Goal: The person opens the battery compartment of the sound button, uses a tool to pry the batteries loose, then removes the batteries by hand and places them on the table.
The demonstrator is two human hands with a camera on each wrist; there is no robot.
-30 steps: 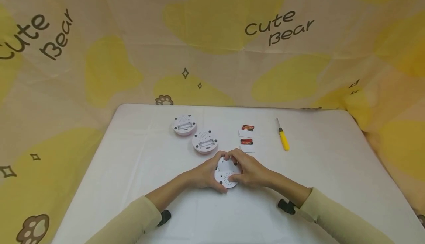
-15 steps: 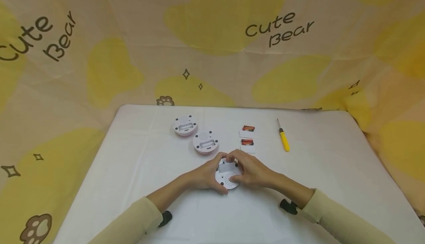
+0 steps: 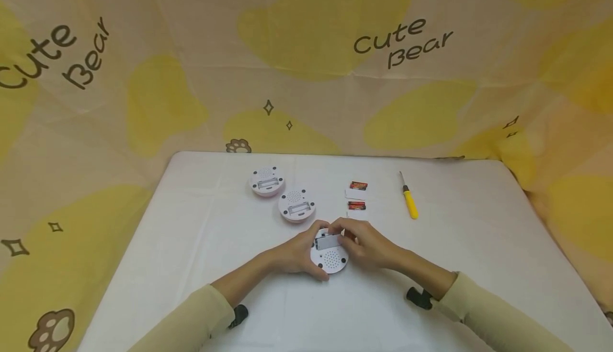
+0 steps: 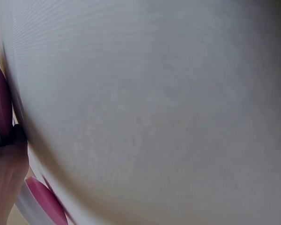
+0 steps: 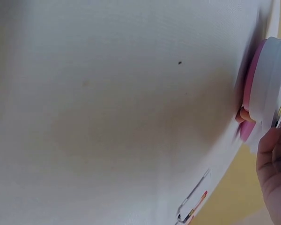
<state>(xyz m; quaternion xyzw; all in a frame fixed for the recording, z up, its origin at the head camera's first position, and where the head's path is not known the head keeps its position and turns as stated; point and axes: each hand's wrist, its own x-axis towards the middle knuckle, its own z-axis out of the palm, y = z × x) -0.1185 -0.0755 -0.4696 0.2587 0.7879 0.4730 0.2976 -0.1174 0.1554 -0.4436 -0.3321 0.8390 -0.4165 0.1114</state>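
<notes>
A round white battery-powered device (image 3: 331, 262) lies underside up on the table, with speaker holes and dark feet showing. Its lower part is pink in the right wrist view. My left hand (image 3: 299, 253) grips it around the left side. The right hand (image 3: 369, 245) pinches the right end of the device's battery cover (image 3: 327, 242), which sits slightly askew over the compartment. Fingertips hide that end of it. In the right wrist view, the thumb and finger (image 5: 270, 143) are at the cover's edge, where a sliver of green and yellow shows in the gap.
Two similar devices (image 3: 297, 214) (image 3: 266, 186) lie underside up behind the left hand, their battery compartments uncovered. Red batteries (image 3: 358, 185) (image 3: 356, 205) lie beside white covers (image 3: 355, 194) to the right. A yellow-handled screwdriver (image 3: 409, 203) lies farther right. Patterned cloth (image 3: 306, 49) hangs behind the table (image 3: 215, 224).
The right thumb has moved off the speaker holes to the right end of the battery cover. The cover has tilted slightly. The left hand stays in place around the device.
</notes>
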